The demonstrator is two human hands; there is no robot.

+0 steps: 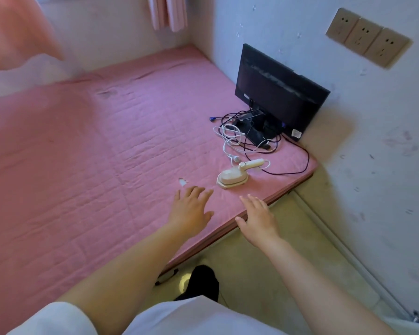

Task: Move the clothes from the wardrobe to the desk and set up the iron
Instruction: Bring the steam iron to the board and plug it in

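Note:
A small white iron (232, 176) with a folding handle lies on the pink quilted surface (82, 165), close to its front right corner. Its white cord (228, 141) coils behind it among black cables. My left hand (191, 209) reaches out over the pink surface, fingers spread and straight, just short of the iron. My right hand (258, 216) stretches over the surface's front edge, fingers straight, holding nothing. No clothes from the wardrobe are in view on the surface.
A black monitor (276, 93) leans against the right wall, with tangled cables (257, 131) at its foot. Three wall sockets (368, 38) sit high on the right wall. Pink curtains (167, 13) hang at the back. A pink fabric (17, 32) blurs the upper left.

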